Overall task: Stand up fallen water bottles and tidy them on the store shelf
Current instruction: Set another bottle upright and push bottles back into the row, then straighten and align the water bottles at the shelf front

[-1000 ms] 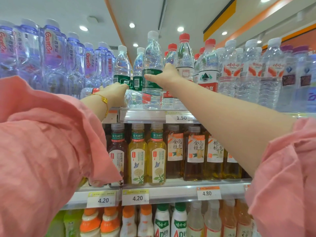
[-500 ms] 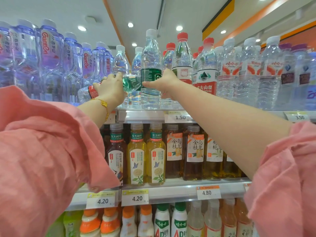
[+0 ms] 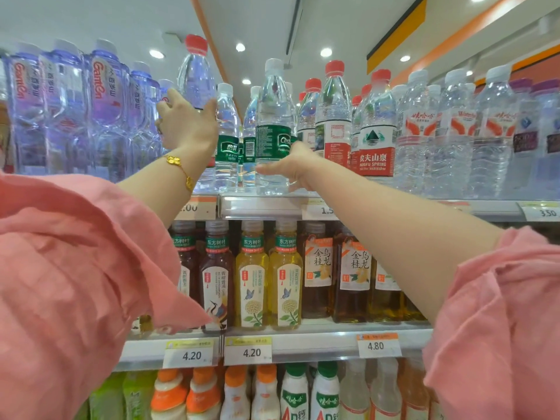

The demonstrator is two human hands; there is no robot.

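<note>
My left hand [image 3: 185, 122] grips a clear water bottle with a red cap [image 3: 196, 77], held upright and raised above the top shelf [image 3: 260, 204], between the purple-tinted bottles [image 3: 103, 104] and the green-labelled ones [image 3: 226, 140]. My right hand [image 3: 291, 166] rests against the lower part of a tall green-labelled bottle with a white cap [image 3: 274, 116], which stands at the shelf's front edge. To its right stand red-capped bottles with red and white labels [image 3: 377, 134]. Both of my arms wear loose pink sleeves.
Further clear bottles with white caps [image 3: 457, 128] fill the top shelf to the right. The shelf below holds tea bottles [image 3: 251, 277] behind price tags [image 3: 248, 352]. Lower still are orange-capped and green-capped drinks [image 3: 295, 395]. Ceiling lights shine above.
My left hand lifted the lying red-capped bottle off the shelf and turned it upright, raising it higher. My right hand slid down the green-labelled bottle toward its base.
</note>
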